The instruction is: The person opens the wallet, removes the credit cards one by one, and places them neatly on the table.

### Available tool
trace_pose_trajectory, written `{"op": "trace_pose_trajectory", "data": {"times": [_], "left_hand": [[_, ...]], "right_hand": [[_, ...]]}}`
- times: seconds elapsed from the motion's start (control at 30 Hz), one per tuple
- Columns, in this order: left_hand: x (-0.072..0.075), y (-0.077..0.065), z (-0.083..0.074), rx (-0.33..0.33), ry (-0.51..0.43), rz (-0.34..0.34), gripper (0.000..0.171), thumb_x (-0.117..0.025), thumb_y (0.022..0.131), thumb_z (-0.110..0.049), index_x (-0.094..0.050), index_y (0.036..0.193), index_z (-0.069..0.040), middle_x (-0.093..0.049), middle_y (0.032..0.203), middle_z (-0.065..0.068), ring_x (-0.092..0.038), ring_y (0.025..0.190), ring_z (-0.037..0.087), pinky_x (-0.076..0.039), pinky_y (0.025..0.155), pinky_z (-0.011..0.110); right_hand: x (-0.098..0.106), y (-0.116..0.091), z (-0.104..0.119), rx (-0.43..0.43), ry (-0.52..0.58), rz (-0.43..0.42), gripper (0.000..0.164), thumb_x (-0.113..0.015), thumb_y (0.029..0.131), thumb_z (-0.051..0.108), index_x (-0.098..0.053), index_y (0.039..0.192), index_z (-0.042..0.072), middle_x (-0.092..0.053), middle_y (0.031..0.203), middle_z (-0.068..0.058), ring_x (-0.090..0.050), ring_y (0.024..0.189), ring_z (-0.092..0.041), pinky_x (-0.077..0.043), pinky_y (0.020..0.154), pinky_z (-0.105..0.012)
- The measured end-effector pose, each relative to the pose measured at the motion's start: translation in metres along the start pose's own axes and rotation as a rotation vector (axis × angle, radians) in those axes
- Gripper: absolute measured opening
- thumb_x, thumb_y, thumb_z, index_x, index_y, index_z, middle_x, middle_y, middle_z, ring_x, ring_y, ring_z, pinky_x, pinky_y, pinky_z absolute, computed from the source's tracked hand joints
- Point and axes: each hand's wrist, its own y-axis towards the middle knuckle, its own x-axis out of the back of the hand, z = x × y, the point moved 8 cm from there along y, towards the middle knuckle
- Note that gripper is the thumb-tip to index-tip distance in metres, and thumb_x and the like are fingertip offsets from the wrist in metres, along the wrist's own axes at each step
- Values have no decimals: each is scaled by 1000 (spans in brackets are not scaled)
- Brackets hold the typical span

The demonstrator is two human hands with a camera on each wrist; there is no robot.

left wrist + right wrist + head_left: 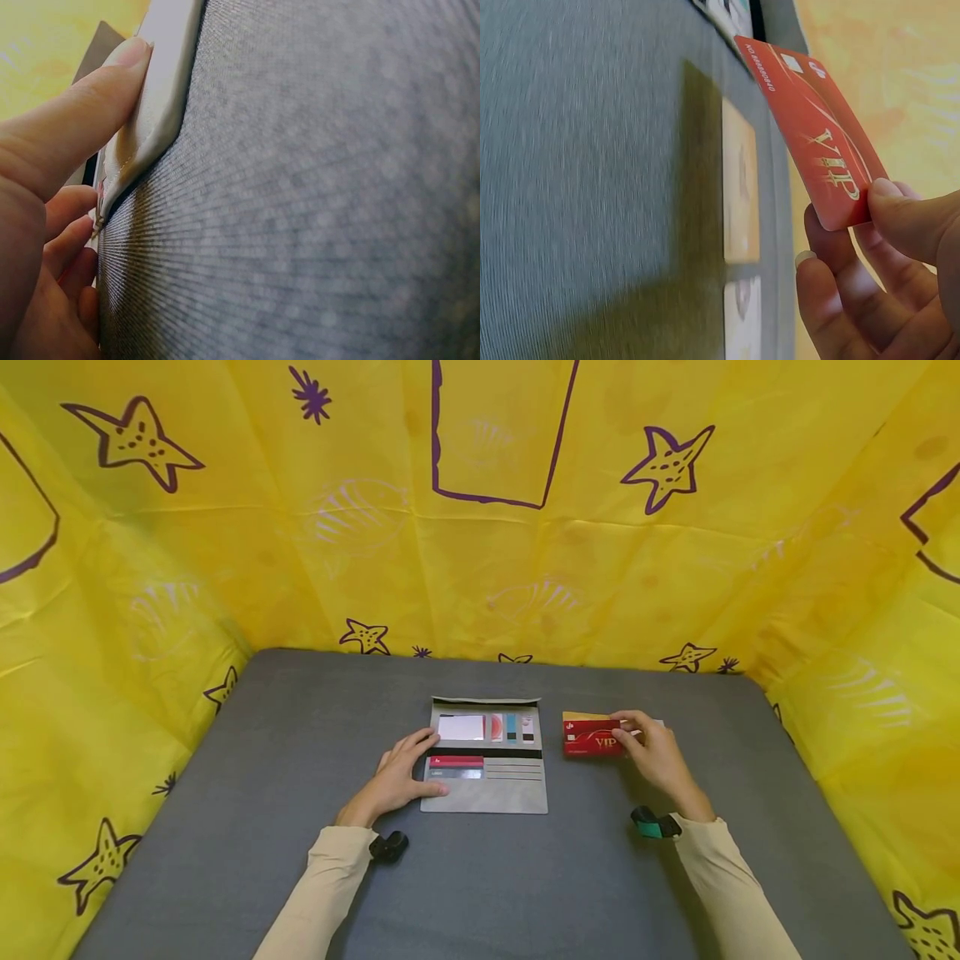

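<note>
Pinching the VIP card (588,742) above the table (525,877) by its end nearest the right edge, the right hand (656,756) leaves its lettering (831,163) readable; the left hand (393,783), spread, seemingly steadies the wallet (491,798) mid-table.

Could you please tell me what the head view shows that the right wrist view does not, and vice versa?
Only the head view shows the left hand resting on the wallet, and the wallet's full open layout.

Only the right wrist view clearly shows the gap between the red VIP card and the gold card lying on the table.

Both show the right hand pinching the red VIP card, the gold card, the table and the yellow cloth.
</note>
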Motion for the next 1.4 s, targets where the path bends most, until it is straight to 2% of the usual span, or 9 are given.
{"op": "trace_pose_trajectory", "data": {"times": [0.3,0.67,0.83,1.07,1.27,1.4], "left_hand": [[0,-1,0,-10,0,0,93,-83,78,-40,-36,154,-11,-25,164,9,-17,151,37,-13,116,65],[0,0,2,-2,1,2,93,-82,78,-41,-36,154,-13,-24,164,9,-17,151,36,-15,116,63],[0,0,1,0,-4,6,94,-82,78,-41,-36,154,-13,-24,165,8,-17,151,36,-14,117,64],[0,0,1,-4,12,3,95,-82,78,-42,-35,155,-12,-24,164,10,-17,151,37,-14,116,65],[0,1,2,0,13,5,94,-82,78,-43,-36,154,-13,-24,164,9,-18,151,36,-15,117,64],[0,1,3,-8,15,5,94,-82,78,-43,-36,154,-13,-25,164,9,-19,150,36,-15,116,64]], "right_hand": [[25,-3,-25,-43,-21,-52,26,-59,98,9,-62,121,-4,-66,103,-29,-69,72,-33,-49,56,-17],[51,-7,-46,-71,-53,-125,30,-56,100,11,-61,124,-6,-66,104,-31,-65,70,-7,-49,56,-14],[63,-11,-55,-102,-63,-138,32,-54,101,14,-61,126,-6,-65,105,-32,-62,67,-1,-49,55,-15],[75,-15,-70,-125,-94,-166,32,-54,101,14,-61,126,-4,-67,104,-34,-59,60,-2,-46,53,-15],[79,-16,-86,-164,-104,-142,35,-52,103,16,-60,129,-5,-66,105,-35,-59,59,-4,-47,53,-15],[82,-17,-96,-195,-90,-142,37,-52,102,16,-57,130,-8,-65,107,-37,-58,59,1,-48,53,-14]]}}
